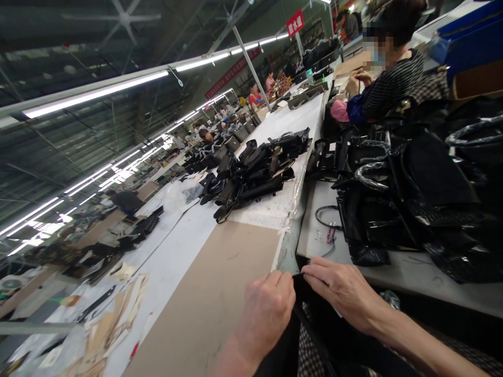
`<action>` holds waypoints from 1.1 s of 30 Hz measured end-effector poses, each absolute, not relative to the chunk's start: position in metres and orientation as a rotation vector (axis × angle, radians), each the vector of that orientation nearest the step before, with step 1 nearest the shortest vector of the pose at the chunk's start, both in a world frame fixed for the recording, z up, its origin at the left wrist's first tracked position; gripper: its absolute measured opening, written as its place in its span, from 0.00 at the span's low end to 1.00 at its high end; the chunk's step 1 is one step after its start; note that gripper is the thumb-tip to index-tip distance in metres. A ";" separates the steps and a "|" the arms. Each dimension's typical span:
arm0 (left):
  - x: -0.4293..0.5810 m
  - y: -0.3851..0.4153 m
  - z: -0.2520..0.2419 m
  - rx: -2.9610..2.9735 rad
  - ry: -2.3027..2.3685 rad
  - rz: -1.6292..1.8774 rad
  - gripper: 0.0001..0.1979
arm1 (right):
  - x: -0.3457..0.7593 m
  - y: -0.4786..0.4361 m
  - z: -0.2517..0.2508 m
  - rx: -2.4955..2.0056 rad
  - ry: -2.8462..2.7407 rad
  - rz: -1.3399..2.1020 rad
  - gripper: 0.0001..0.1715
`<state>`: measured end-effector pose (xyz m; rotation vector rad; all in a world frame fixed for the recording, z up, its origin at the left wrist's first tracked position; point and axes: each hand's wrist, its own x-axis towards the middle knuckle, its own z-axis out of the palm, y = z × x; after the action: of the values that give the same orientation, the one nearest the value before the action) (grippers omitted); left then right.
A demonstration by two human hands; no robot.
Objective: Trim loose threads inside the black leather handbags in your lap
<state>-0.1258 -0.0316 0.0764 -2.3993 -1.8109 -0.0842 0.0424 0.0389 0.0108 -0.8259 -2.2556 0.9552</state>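
**Two hands closed on a black piece at the desk edge**

Both hands met at the bottom of the view, just in front of the near edge of the desk [220,283]. The left hand [267,309] was curled into a loose fist, its fingers [281,280] folded over the top edge of a black piece [304,303] and closed on it. The fingertips themselves were hidden behind the knuckles. The right hand [341,288] lay just beside it, thumb and forefinger pinched shut on the same edge.

Most of the black piece hung below the hands, where it merged into shadow, so its shape and kind could not be made out. Beneath it, checkered fabric [314,361] showed in part and was cut off by the lower border. Both forearms also ran out of the picture.

Farther up the desk, well apart from the hands, lay a heap of black parts [255,175], too tangled to tell one from another. To the right stood a crowd of black bags [393,199], some wrapped in glossy film, and their outlines were lost in the dark. Behind them sat a co-worker in a striped top [389,84], half hidden by the bags. Paper scraps [113,314] littered the left side.
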 end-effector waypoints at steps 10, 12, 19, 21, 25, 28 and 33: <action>-0.120 -0.018 0.086 -2.331 -2.392 -0.368 0.09 | 0.039 0.043 0.008 -0.902 -2.166 1.036 0.16; -0.115 -0.023 0.093 -2.240 -2.457 -0.173 0.11 | 0.036 0.038 0.010 -0.926 -2.164 1.015 0.16; -0.104 -0.035 0.095 -2.006 -2.569 0.147 0.14 | 0.033 0.022 0.011 -0.906 -2.201 0.954 0.16; -0.105 -0.033 0.092 -2.024 -2.641 0.043 0.13 | 0.037 0.024 0.010 -0.864 -2.192 1.009 0.16; -0.112 -0.026 0.084 -2.082 -2.876 -0.161 0.13 | 0.044 0.035 0.008 -0.756 -2.159 1.149 0.17; -0.121 -0.022 0.079 -2.126 -3.064 -0.307 0.10 | 0.044 0.041 0.007 -0.738 -2.136 1.197 0.18; -0.128 -0.019 0.088 -2.216 -3.184 -0.428 0.08 | 0.045 0.042 0.008 -0.762 -2.098 1.229 0.18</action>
<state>-0.1285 -0.0194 0.0877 -2.2159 -3.1842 -0.4282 0.0447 0.0421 0.0084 -0.7621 -2.0983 1.2293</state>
